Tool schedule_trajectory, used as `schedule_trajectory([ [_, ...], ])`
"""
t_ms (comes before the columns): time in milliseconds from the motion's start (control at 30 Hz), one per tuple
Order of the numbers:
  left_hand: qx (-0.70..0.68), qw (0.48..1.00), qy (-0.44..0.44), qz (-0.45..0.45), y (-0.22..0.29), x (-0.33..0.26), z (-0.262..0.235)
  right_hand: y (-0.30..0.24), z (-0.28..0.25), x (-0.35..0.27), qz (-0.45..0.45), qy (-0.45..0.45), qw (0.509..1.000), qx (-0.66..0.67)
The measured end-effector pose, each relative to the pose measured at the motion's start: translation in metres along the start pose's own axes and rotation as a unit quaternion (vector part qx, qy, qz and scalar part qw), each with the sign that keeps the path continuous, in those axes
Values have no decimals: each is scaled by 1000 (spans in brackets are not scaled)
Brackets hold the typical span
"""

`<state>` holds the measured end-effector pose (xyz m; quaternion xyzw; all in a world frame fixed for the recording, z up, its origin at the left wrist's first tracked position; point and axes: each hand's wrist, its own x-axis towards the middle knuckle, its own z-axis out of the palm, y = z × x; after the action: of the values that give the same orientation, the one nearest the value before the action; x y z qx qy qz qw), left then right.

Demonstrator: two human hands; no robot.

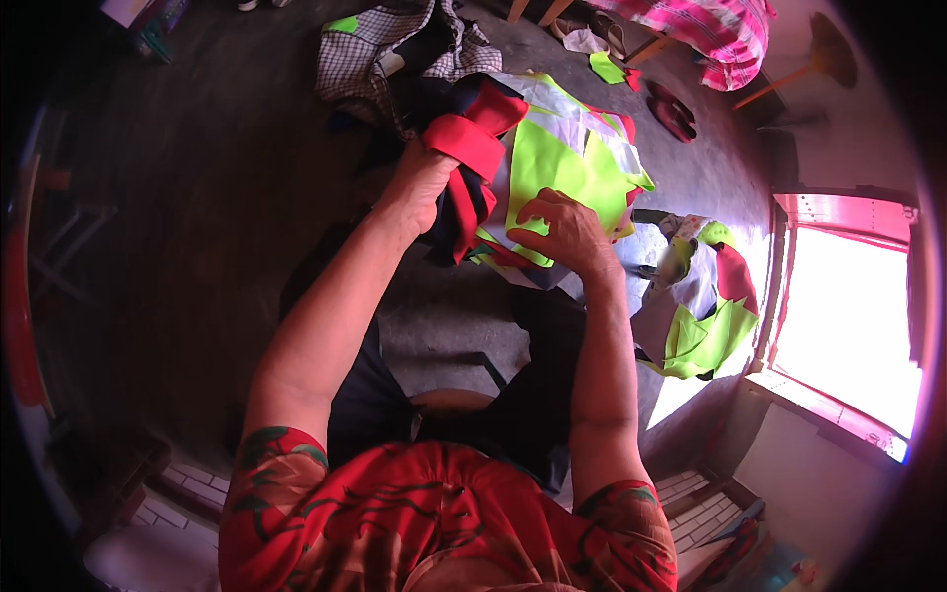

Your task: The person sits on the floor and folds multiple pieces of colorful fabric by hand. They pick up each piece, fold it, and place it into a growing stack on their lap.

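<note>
My left hand (pixel 428 185) is closed around a folded red and black cloth strip (pixel 468 148), whose loose ends hang down beside a heap of cloth. Over that heap, my right hand (pixel 568 233) has its fingers bent and spread apart, with nothing visible between them. It hovers at or lightly touches a lime-green cloth piece (pixel 592 163); I cannot tell which. White, grey and red pieces lie layered in the same heap. A black-and-white checked cloth (pixel 360 59) is just beyond my left hand.
A second pile of lime, white and red cloth (pixel 705 316) lies to the right, near a bright window opening (pixel 843 316). Shoes (pixel 673 111) and small cloth scraps (pixel 606 67) are on the dark floor (pixel 207 197) at the back. A broom (pixel 824 59) leans at the far right.
</note>
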<state>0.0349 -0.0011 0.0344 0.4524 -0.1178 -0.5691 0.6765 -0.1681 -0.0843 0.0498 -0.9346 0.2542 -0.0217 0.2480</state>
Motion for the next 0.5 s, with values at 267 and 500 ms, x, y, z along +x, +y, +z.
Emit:
schedule_trajectory([
  [267,3,1000,-26,-2,-3,2,2,-11,8,10,57,123,988,71],
  [500,12,997,-67,-33,-4,-2,7,-15,11,14,134,169,926,311],
])
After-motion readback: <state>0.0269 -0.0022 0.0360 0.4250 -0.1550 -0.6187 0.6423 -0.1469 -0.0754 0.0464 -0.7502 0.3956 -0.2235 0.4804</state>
